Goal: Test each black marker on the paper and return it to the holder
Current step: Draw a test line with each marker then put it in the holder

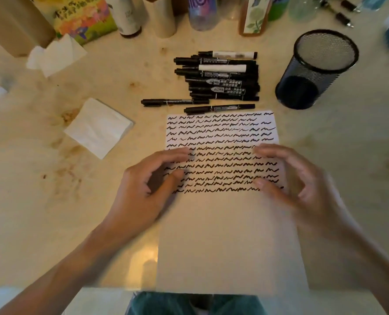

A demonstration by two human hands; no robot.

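Head view. The paper (225,235) is lying lengthwise on the beige table (41,212), its near end hanging just over the table edge. Its far half is carrying many rows of short black squiggles; the near half is showing blank. Just beyond the paper's far edge, the black markers (221,78) are lying in a heap on their sides, all capped, a few showing white label bands; two more are sitting apart from the heap, one touching the paper's far edge, the other a little left of it. Beyond the paper's far right corner, the black mesh holder (318,69) is standing upright, no markers showing inside it. The left hand (150,187) is hovering over or resting at the paper's left edge, fingers loosely curved, holding nothing; contact cannot be told through the blur. The right hand (302,178) is sitting over the paper's right edge, fingers spread and bent, also holding nothing. Left of the paper, a folded white tissue (98,130) is lying on the table.
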